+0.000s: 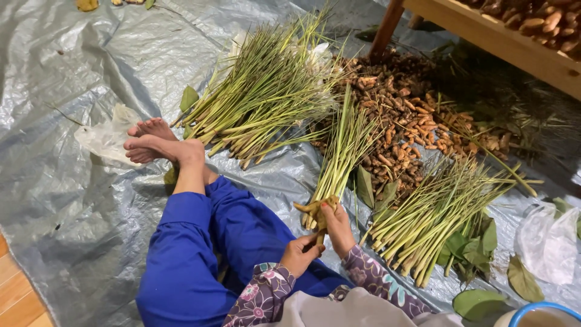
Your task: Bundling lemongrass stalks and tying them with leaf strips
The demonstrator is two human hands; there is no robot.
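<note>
My left hand (300,252) and my right hand (338,229) are closed together around the base of a small bundle of lemongrass stalks (342,148), along with a few yellow-brown turmeric roots (311,209). The bundle's green tops point away from me toward the far pile. My legs in blue trousers (200,242) stretch out to the left, bare feet crossed.
A large lemongrass heap (266,91) lies at the back, another bundle (436,212) at my right with green leaves (472,248). A turmeric pile (399,115) sits behind. A grey plastic sheet (72,181) covers the floor. A wooden rack (502,42) and plastic bags (548,242) are nearby.
</note>
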